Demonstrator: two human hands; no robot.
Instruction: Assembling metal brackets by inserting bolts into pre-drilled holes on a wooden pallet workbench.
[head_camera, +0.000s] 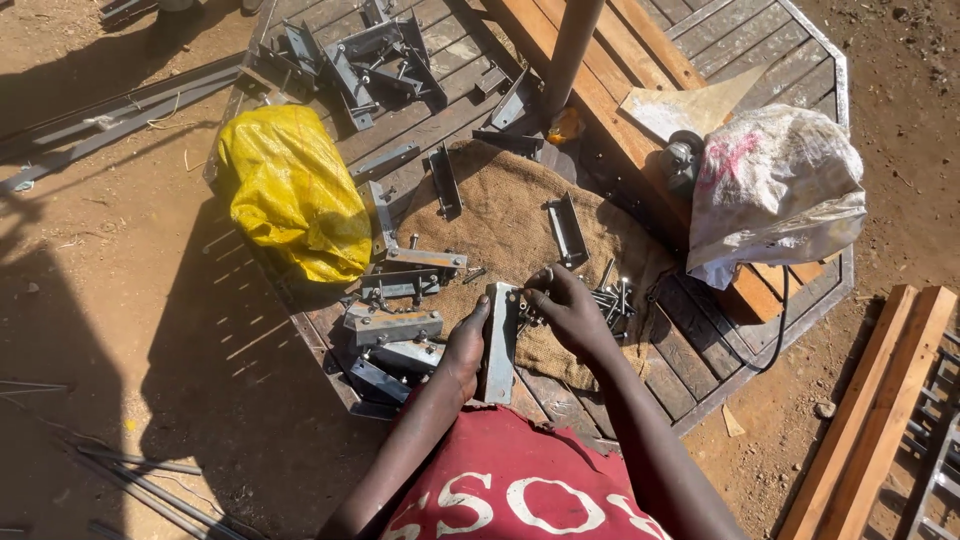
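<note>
we hold a grey metal bracket (500, 340) upright in our left hand (463, 350), clenched round its lower half, over the bench's near edge above the burlap sack (500, 215). its long axis runs away from us. our right hand (565, 305) pinches a small bolt (540, 277) at the bracket's top right, touching it.

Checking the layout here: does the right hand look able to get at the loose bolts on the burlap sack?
Probably yes: the right hand is beside the bolts, with only open sack between them.
</note>
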